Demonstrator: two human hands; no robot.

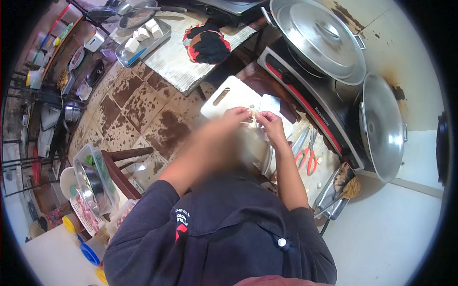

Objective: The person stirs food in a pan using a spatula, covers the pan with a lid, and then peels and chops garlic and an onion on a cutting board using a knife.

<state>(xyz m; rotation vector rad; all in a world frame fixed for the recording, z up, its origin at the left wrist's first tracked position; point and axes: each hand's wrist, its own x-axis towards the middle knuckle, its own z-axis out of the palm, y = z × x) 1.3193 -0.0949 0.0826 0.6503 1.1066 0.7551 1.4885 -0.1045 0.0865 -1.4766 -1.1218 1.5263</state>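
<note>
My left hand (pixel 237 116) and my right hand (pixel 271 123) meet over a white cutting board (pixel 217 107). Their fingertips pinch a small pale piece (pixel 254 114) between them; it looks like a garlic clove, though the fingers partly cover it. A broad metal blade (pixel 270 104) lies on the board just beyond my right fingers. Below the hands, a roundish pale container (pixel 255 148) is partly hidden by my blurred left forearm. Orange-handled scissors (pixel 307 157) lie to the right of my right forearm.
A gas stove (pixel 305 102) carries a large lidded pot (pixel 319 35); a wide metal lid (pixel 384 126) leans against the wall. A metal tray (pixel 334 195) sits at lower right. White blocks fill part of another tray (pixel 160 40) on the far table (pixel 171 69). Meat baskets (pixel 86 217) stand left.
</note>
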